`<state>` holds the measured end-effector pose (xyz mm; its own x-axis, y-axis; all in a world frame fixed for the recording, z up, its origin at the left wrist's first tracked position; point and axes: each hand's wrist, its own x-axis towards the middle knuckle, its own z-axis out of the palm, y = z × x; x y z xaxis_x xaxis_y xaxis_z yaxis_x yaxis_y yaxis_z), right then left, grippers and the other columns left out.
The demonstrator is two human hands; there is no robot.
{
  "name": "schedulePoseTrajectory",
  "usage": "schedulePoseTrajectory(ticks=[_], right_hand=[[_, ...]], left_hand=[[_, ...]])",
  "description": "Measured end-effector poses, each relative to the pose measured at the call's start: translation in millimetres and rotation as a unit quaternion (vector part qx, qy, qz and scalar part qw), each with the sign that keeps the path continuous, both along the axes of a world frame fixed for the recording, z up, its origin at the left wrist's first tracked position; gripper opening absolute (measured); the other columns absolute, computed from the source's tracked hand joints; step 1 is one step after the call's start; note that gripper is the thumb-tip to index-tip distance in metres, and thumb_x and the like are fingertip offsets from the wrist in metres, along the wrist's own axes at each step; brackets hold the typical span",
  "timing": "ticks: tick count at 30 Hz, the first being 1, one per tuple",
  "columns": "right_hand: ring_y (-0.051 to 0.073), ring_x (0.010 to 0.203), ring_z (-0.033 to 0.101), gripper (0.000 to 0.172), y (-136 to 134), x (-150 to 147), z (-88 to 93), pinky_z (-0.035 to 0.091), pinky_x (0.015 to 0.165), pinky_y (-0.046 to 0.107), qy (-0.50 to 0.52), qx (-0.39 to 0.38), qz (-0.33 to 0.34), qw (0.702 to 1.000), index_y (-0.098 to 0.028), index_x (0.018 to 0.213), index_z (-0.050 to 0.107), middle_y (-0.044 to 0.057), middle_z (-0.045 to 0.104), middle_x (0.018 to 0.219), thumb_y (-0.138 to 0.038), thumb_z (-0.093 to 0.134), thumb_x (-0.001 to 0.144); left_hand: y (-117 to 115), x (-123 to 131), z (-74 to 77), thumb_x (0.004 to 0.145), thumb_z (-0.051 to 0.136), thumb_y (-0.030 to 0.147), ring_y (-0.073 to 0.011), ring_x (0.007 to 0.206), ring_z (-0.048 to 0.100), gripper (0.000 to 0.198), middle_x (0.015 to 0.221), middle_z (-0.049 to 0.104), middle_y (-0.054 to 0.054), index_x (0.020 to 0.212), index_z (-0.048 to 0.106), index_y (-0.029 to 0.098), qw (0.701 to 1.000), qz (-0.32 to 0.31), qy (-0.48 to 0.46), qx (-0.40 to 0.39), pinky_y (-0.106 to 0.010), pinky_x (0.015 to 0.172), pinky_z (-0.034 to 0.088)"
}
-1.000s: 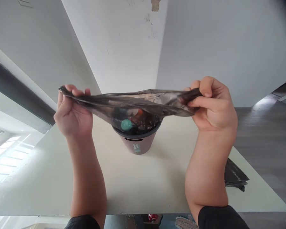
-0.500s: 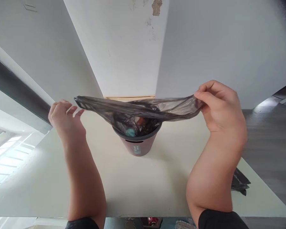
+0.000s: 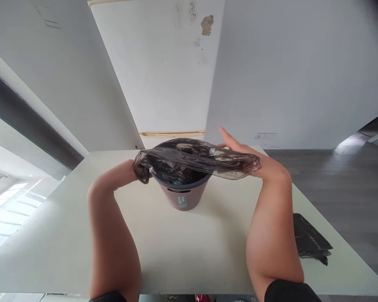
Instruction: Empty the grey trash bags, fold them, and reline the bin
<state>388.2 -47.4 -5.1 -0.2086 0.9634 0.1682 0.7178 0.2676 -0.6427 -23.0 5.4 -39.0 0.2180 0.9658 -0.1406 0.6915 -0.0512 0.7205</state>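
Observation:
A reddish-brown trash can with a dark rim and a small green label stands upright on the table. Its thin black garbage bag lines it, and the loose mouth of the bag stretches sideways above the rim. My left hand is at the left side of the can, bent inward; its fingers are hidden behind the bag's left end. On the other side my right hand reaches past the bag, fingers stretched out, with the bag's right end lying across the wrist. What lies inside the can is mostly covered.
Folded black plastic bags lie on the pale table at the right, beside my forearm. A white refrigerator and a grey wall stand behind the table. Grey floor shows at the right.
Both hands have moved inward and down toward the can. My right hand has let go of the bag's edge and spread its fingers. The bag's mouth has dropped and is less stretched.

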Motion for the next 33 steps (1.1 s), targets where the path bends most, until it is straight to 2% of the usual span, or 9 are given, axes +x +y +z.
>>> schedulePoseTrajectory(ticks=[3, 7, 13, 16, 21, 25, 27, 29, 33], right_hand=[[0.027, 0.105, 0.073, 0.059, -11, -15, 14.0, 0.062, 0.088, 0.04, 0.077, -0.013, 0.06, 0.995, -0.041, 0.152, 0.063, 0.004, 0.074, 0.13, -0.043, 0.069, 0.093], [0.026, 0.098, 0.072, 0.02, -12, -27, 15.6, 0.061, 0.087, 0.042, 0.153, 0.045, 0.156, 0.975, -0.029, 0.104, 0.083, 0.007, 0.073, 0.113, -0.042, 0.073, 0.094], [0.032, 0.119, 0.07, 0.035, 4, -46, 6.4, 0.06, 0.096, 0.047, 0.365, 0.085, 0.171, 0.911, -0.026, 0.086, 0.072, 0.007, 0.072, 0.129, -0.059, 0.083, 0.086], [0.036, 0.122, 0.07, 0.043, 4, -61, 6.6, 0.059, 0.099, 0.054, 0.45, 0.048, 0.175, 0.874, -0.027, 0.083, 0.065, 0.009, 0.077, 0.123, -0.067, 0.079, 0.086], [0.034, 0.104, 0.075, 0.051, 3, -80, 7.9, 0.059, 0.097, 0.056, 0.541, 0.029, 0.136, 0.829, -0.027, 0.08, 0.05, 0.006, 0.077, 0.087, -0.072, 0.073, 0.089], [0.026, 0.071, 0.069, 0.043, 2, -82, 5.7, 0.062, 0.084, 0.049, 0.55, 0.027, 0.136, 0.824, -0.029, 0.085, 0.05, -0.004, 0.052, 0.057, -0.068, 0.066, 0.095], [0.021, 0.054, 0.055, 0.035, 1, -80, 4.6, 0.061, 0.074, 0.045, 0.552, 0.022, 0.146, 0.821, -0.03, 0.087, 0.052, -0.007, 0.037, 0.051, -0.063, 0.063, 0.097], [0.017, 0.046, 0.04, 0.029, -2, -80, 4.7, 0.057, 0.065, 0.04, 0.556, 0.009, 0.152, 0.817, -0.031, 0.09, 0.052, -0.009, 0.026, 0.05, -0.058, 0.059, 0.099], [0.012, 0.044, 0.016, 0.021, -11, -84, 9.7, 0.039, 0.051, 0.029, 0.563, -0.035, 0.203, 0.8, -0.03, 0.092, 0.051, -0.01, 0.016, 0.055, -0.048, 0.056, 0.102]], left_hand=[[-11, 10, 13.4, 0.07, 0.084, 0.027, -0.0231, 0.073, 0.072, 0.017, 0.083, 0.078, -0.003, 0.087, 0.08, 0.024, 0.996, -0.074, -0.018, 0.053, -0.029, 0.061, 0.061], [-24, 25, 30.5, 0.074, 0.089, 0.041, -0.03, 0.1, 0.077, 0.043, 0.106, 0.083, -0.004, 0.113, 0.081, 0.025, 0.989, -0.049, -0.001, 0.139, -0.034, 0.082, 0.066], [-27, 19, 33.3, 0.075, 0.091, 0.042, -0.0351, 0.113, 0.077, 0.05, 0.12, 0.083, -0.005, 0.122, 0.082, 0.027, 0.986, -0.062, -0.008, 0.156, -0.04, 0.09, 0.067], [-25, 13, 28.6, 0.081, 0.09, 0.047, -0.0348, 0.115, 0.077, 0.04, 0.12, 0.083, -0.008, 0.114, 0.084, 0.025, 0.978, -0.061, -0.106, 0.171, -0.044, 0.098, 0.066], [-17, 40, 22.2, 0.087, 0.083, 0.06, -0.0369, 0.133, 0.07, 0.039, 0.132, 0.079, -0.009, 0.11, 0.084, 0.029, 0.881, -0.023, -0.378, 0.284, -0.053, 0.112, 0.061], [-18, 74, 20.0, 0.093, 0.068, 0.073, -0.0397, 0.144, 0.061, 0.048, 0.133, 0.077, -0.007, 0.112, 0.079, 0.031, 0.824, -0.028, -0.475, 0.308, -0.055, 0.112, 0.06], [-22, 85, 18.1, 0.097, 0.062, 0.073, -0.036, 0.132, 0.07, 0.044, 0.111, 0.079, -0.004, 0.111, 0.074, 0.033, 0.811, -0.018, -0.504, 0.297, -0.054, 0.105, 0.062], [-26, 91, 17.4, 0.099, 0.064, 0.068, -0.0278, 0.102, 0.078, 0.035, 0.08, 0.072, 0.001, 0.108, 0.068, 0.035, 0.796, -0.022, -0.541, 0.271, -0.047, 0.091, 0.066], [-38, 100, 25.7, 0.097, 0.071, 0.051, -0.0127, 0.044, 0.048, 0.024, 0.05, 0.03, 0.009, 0.095, 0.059, 0.03, 0.792, -0.074, -0.583, 0.166, -0.027, 0.052, 0.052]])
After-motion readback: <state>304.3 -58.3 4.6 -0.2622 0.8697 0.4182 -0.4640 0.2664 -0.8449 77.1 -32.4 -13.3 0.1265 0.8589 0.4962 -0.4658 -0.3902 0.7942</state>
